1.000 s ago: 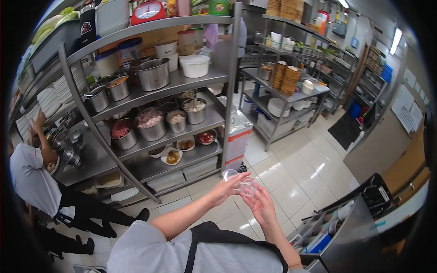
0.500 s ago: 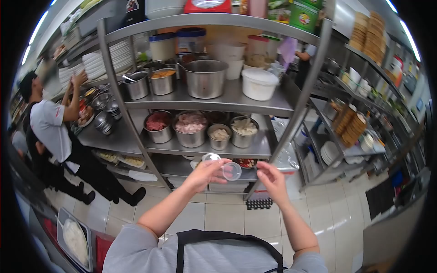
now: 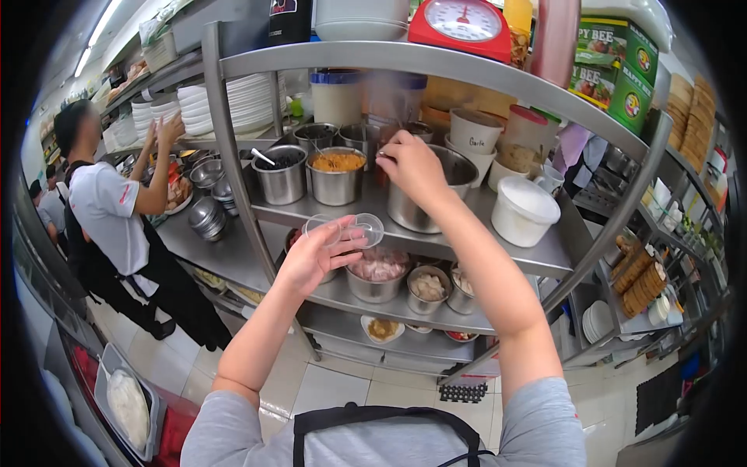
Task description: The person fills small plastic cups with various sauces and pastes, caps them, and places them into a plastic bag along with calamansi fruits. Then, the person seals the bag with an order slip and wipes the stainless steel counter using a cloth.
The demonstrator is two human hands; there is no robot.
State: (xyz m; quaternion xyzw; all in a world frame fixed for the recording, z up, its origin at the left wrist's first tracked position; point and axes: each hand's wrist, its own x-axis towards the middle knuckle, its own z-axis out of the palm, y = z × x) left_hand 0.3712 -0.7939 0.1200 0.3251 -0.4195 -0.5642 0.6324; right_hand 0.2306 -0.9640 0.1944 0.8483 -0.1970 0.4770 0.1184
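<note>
My left hand (image 3: 315, 253) holds a small clear plastic cup (image 3: 364, 231) between its fingers, and a second clear round piece (image 3: 317, 226), a cup or a lid, sits by the thumb side. Both are above the lower shelf, in front of the middle one. Up at the large steel pot (image 3: 459, 167), my right hand (image 3: 416, 165) is closed with its fingertips over the left rim. What the fingers grip there is hidden. Left of that hand stand a steel pot of orange shreds (image 3: 337, 165) and a steel pot with dark contents (image 3: 281, 173), a white handle sticking out.
A lidded white tub (image 3: 527, 212) stands right of the large pot. Below are pots of raw meat (image 3: 378, 268) and pale pieces (image 3: 429, 286). A red scale (image 3: 459, 23) tops the rack. At left, a person (image 3: 117, 183) raises both hands near stacked plates (image 3: 233, 105).
My right hand has risen from beside the cup to the large pot. My left hand has moved up and left with the clear plastic pieces. The view has come closer to the rack.
</note>
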